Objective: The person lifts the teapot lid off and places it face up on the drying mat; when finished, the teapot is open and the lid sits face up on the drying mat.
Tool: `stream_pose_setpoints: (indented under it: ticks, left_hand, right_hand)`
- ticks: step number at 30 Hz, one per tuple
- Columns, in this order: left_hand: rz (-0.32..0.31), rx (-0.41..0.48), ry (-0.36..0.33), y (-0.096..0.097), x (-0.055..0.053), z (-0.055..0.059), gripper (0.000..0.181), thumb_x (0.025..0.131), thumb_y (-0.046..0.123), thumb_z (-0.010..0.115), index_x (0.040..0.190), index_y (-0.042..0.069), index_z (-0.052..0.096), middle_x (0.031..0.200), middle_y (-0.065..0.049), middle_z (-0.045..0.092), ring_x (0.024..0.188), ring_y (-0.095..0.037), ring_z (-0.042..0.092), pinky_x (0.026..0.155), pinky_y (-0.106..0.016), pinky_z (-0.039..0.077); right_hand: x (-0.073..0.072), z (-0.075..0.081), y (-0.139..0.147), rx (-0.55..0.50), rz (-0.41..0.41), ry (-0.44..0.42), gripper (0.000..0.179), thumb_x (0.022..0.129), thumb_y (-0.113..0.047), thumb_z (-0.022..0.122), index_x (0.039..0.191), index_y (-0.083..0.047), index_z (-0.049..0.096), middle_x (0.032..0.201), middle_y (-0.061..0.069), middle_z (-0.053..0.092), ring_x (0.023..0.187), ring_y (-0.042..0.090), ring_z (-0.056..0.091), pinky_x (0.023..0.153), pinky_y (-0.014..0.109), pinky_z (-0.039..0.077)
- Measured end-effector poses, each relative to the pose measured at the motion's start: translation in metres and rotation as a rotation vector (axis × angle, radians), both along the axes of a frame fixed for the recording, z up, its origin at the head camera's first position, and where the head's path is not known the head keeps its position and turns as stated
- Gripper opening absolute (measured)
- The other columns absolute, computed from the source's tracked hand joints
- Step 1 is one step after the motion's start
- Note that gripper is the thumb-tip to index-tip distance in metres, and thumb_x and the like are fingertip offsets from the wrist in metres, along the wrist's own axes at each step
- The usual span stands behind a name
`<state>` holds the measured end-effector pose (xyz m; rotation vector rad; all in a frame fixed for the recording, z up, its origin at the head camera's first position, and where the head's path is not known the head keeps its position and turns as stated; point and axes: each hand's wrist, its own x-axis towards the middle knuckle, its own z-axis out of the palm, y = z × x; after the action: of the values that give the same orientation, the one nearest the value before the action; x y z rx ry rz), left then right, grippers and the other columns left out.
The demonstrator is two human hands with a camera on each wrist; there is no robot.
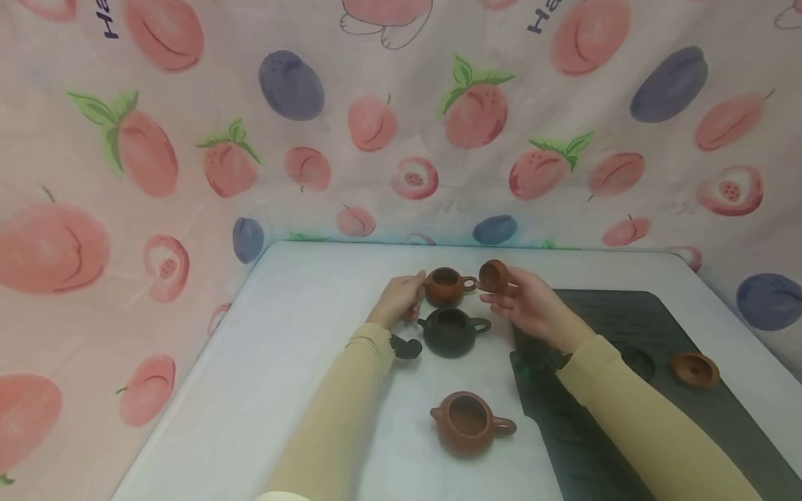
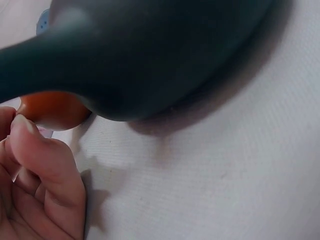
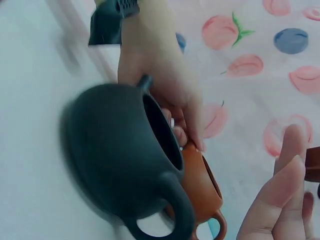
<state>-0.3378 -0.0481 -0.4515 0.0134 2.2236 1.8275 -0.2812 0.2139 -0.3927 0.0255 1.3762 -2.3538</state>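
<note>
My left hand pinches the spout of an orange-brown teapot at the back of the table; the pinch also shows in the left wrist view, where the thumb and fingers meet at the spout of the teapot. In my right hand is a small brown teapot lid, held by the fingers just right of that teapot's handle, its hollow side turned toward the head camera. Only an edge of the lid enters the right wrist view. Directly in front of the orange-brown teapot stands a black teapot, lidless.
Nearer the front sits a reddish-brown teapot, its top uncovered. On the right lies a dark tea tray bearing a black lid and a brown lid. A fruit-patterned cloth hangs behind the white table.
</note>
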Motion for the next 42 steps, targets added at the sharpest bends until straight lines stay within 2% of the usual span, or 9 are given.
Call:
stream_pose_setpoints:
  ticks: [11, 17, 20, 24, 29, 33, 36, 39, 42]
  left_hand:
    - [-0.005, 0.018, 0.018, 0.000, 0.003, 0.001, 0.052, 0.108, 0.047, 0.047, 0.072, 0.010, 0.048, 0.057, -0.001, 0.044, 0.047, -0.014, 0.046, 0.045, -0.025, 0.044]
    - [-0.011, 0.030, 0.019, -0.001, 0.001, -0.001, 0.052, 0.108, 0.046, 0.047, 0.070, 0.011, 0.047, 0.057, -0.001, 0.044, 0.047, -0.014, 0.046, 0.045, -0.026, 0.046]
    - [-0.019, 0.033, 0.012, -0.001, -0.001, -0.002, 0.052, 0.108, 0.047, 0.048, 0.070, 0.011, 0.048, 0.057, -0.001, 0.044, 0.047, -0.014, 0.047, 0.046, -0.026, 0.046]
    - [-0.021, 0.022, 0.006, -0.001, 0.000, -0.001, 0.051, 0.108, 0.047, 0.048, 0.071, 0.011, 0.048, 0.058, -0.001, 0.045, 0.048, -0.014, 0.048, 0.048, -0.026, 0.047]
    - [-0.024, 0.023, -0.004, -0.002, 0.002, 0.001, 0.050, 0.108, 0.046, 0.048, 0.073, 0.011, 0.049, 0.060, -0.001, 0.045, 0.048, -0.014, 0.048, 0.049, -0.026, 0.047]
    - [-0.032, 0.020, -0.013, -0.002, 0.001, -0.001, 0.050, 0.108, 0.047, 0.047, 0.074, 0.011, 0.049, 0.060, -0.001, 0.045, 0.050, -0.014, 0.048, 0.050, -0.026, 0.048]
    - [-0.035, 0.020, -0.012, -0.002, 0.001, -0.001, 0.050, 0.108, 0.047, 0.046, 0.074, 0.010, 0.049, 0.060, -0.001, 0.044, 0.051, -0.014, 0.048, 0.050, -0.026, 0.047]
    - [-0.035, 0.040, -0.016, -0.002, 0.000, -0.001, 0.050, 0.109, 0.047, 0.046, 0.076, 0.009, 0.049, 0.060, 0.000, 0.044, 0.051, -0.014, 0.047, 0.050, -0.026, 0.047]
    - [-0.031, 0.055, -0.022, -0.002, 0.000, -0.002, 0.049, 0.109, 0.046, 0.046, 0.078, 0.008, 0.050, 0.061, 0.000, 0.044, 0.051, -0.014, 0.046, 0.050, -0.026, 0.047]
  right_hand:
    - [0.022, -0.016, 0.024, -0.230, 0.037, -0.061, 0.031, 0.110, -0.031, 0.050, 0.122, -0.010, 0.070, 0.126, 0.010, 0.069, 0.119, 0.023, 0.064, 0.093, 0.034, 0.051]
    - [0.036, -0.021, 0.037, -0.205, 0.046, -0.038, 0.040, 0.111, -0.037, 0.046, 0.118, -0.007, 0.071, 0.124, 0.010, 0.070, 0.116, 0.020, 0.066, 0.091, 0.034, 0.052]
    - [0.046, -0.025, 0.044, -0.050, 0.048, 0.027, 0.034, 0.111, -0.030, 0.047, 0.112, -0.010, 0.074, 0.119, 0.005, 0.070, 0.105, 0.016, 0.066, 0.086, 0.031, 0.053]
    - [0.062, -0.028, 0.052, 0.329, 0.036, 0.150, 0.020, 0.107, -0.018, 0.058, 0.124, -0.009, 0.064, 0.124, 0.004, 0.062, 0.101, 0.013, 0.059, 0.084, 0.028, 0.053]
    - [0.080, -0.030, 0.060, 0.736, 0.000, 0.306, 0.060, 0.095, -0.018, 0.076, 0.142, 0.000, 0.044, 0.137, 0.017, 0.053, 0.113, 0.017, 0.058, 0.086, 0.032, 0.053]
    - [0.089, -0.032, 0.068, 0.954, -0.043, 0.421, 0.059, 0.090, -0.022, 0.082, 0.135, -0.003, 0.049, 0.126, 0.018, 0.062, 0.099, 0.023, 0.066, 0.077, 0.037, 0.057]
    - [0.092, -0.032, 0.075, 1.174, -0.040, 0.537, 0.058, 0.086, -0.031, 0.086, 0.129, -0.006, 0.055, 0.117, 0.014, 0.065, 0.092, 0.025, 0.066, 0.074, 0.042, 0.056]
    - [0.093, -0.033, 0.080, 1.376, -0.029, 0.624, 0.061, 0.081, -0.038, 0.089, 0.125, -0.007, 0.060, 0.111, 0.010, 0.067, 0.094, 0.026, 0.065, 0.075, 0.045, 0.052]
    - [0.095, -0.035, 0.082, 1.459, -0.020, 0.645, 0.063, 0.080, -0.042, 0.089, 0.124, -0.007, 0.060, 0.108, 0.010, 0.068, 0.094, 0.028, 0.065, 0.075, 0.047, 0.052]
